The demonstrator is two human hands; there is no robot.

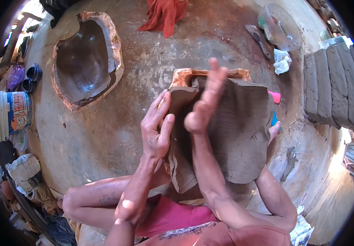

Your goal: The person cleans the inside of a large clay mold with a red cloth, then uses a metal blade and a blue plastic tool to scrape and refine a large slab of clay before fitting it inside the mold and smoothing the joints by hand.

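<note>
A large dark grey clay slab [238,131] is draped over a plaster mould [240,74] with an orange-stained rim, in front of my crossed legs. My left hand [156,127] grips the slab's left edge, fingers together along the side. My right hand [207,98] is held over the slab's upper middle, fingers stretched out with nothing in them, the forearm lying across the slab's left half. The slab hides much of the mould beneath it.
A second mould [115,49] lined with grey clay lies upper left. A red cloth [163,14], clear plastic [279,26] and a white bag [281,61] lie ahead. Stacked clay blocks [330,86] stand right. A plastic bucket [5,115] and sacks [23,174] crowd the left edge.
</note>
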